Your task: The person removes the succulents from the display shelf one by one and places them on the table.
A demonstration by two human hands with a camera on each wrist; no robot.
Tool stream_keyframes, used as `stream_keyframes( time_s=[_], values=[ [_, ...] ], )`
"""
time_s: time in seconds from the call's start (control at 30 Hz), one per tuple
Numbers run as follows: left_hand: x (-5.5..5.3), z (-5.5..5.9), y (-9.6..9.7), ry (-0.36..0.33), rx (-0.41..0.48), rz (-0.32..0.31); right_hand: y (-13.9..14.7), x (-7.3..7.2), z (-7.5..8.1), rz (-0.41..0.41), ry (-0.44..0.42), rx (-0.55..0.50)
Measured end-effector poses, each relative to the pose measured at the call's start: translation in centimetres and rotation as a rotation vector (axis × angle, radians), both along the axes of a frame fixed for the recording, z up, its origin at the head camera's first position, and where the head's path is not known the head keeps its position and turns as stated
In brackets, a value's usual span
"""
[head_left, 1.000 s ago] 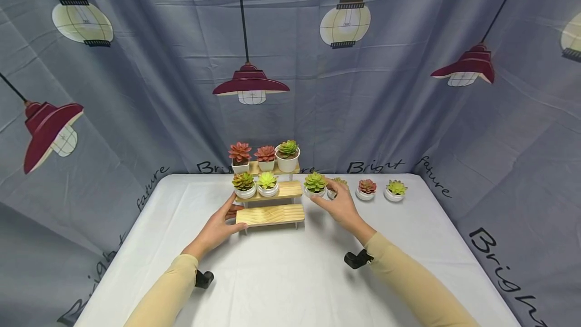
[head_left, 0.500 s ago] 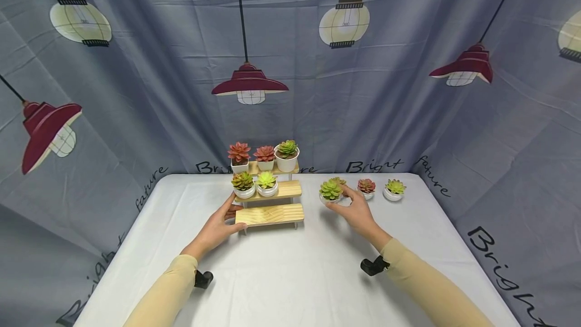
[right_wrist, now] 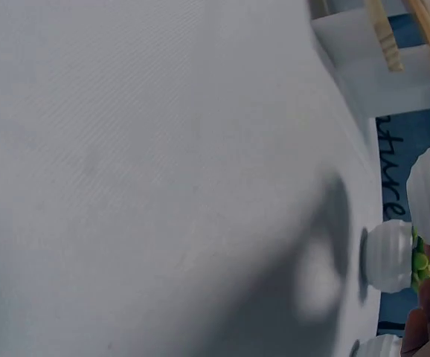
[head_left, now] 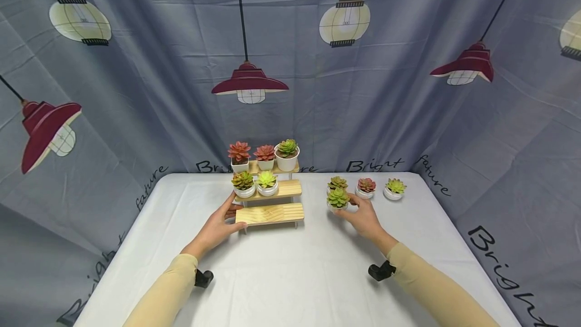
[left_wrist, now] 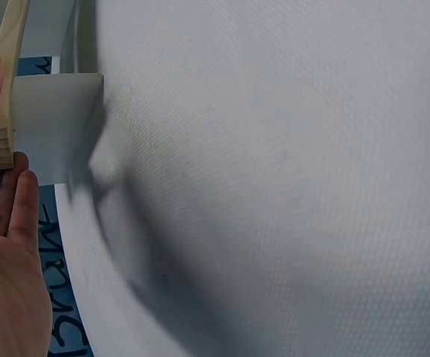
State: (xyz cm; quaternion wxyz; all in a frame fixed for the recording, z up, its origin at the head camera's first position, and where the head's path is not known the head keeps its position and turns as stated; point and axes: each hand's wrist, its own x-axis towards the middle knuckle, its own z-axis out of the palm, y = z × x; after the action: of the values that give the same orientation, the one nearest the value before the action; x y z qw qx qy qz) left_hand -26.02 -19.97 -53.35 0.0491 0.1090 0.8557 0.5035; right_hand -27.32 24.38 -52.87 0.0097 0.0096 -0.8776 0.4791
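the held plant (head_left: 338,198) partly hides the rear plant (head_left: 337,182); wrist views crop the left hand (head_left: 215,231) and right hand (head_left: 365,220).

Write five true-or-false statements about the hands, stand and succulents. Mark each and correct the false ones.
1. The right hand holds a green potted succulent. True.
2. The top tier bears five succulents. False: three stand on the top tier.
3. The left hand touches the wooden stand at its left end. True.
4. The rightmost succulent on the table is red. False: the yellow-green succulent is rightmost.
5. Two succulents stand on the middle tier. True.
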Motion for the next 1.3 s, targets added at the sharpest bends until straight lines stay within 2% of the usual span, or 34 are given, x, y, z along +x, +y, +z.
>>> stream_keyframes(
  time_s=[0.17, 0.37, 0.5, 0.77, 1.3],
  values=[
    [-0.1, -0.1, 0.0, 0.005, 0.007, -0.007, 0.6, -0.1, -0.8, 0.014, -0.001, 0.018],
    [-0.1, 0.0, -0.1, 0.01, 0.005, -0.007, 1.0, 0.1, -1.3, -0.003, -0.07, 0.058],
    [0.0, 0.0, 0.0, 0.006, 0.007, -0.002, 1.0, 0.1, -1.6, -0.006, -0.076, 0.081],
    [-0.1, -0.3, -0.1, 0.009, 0.009, -0.011, 1.4, 0.1, -2.6, 0.013, -0.047, 0.115],
    [-0.1, -0.2, 0.0, -0.001, 0.017, 0.0, 1.4, 0.6, -2.9, 0.027, -0.014, 0.124]
  ],
)
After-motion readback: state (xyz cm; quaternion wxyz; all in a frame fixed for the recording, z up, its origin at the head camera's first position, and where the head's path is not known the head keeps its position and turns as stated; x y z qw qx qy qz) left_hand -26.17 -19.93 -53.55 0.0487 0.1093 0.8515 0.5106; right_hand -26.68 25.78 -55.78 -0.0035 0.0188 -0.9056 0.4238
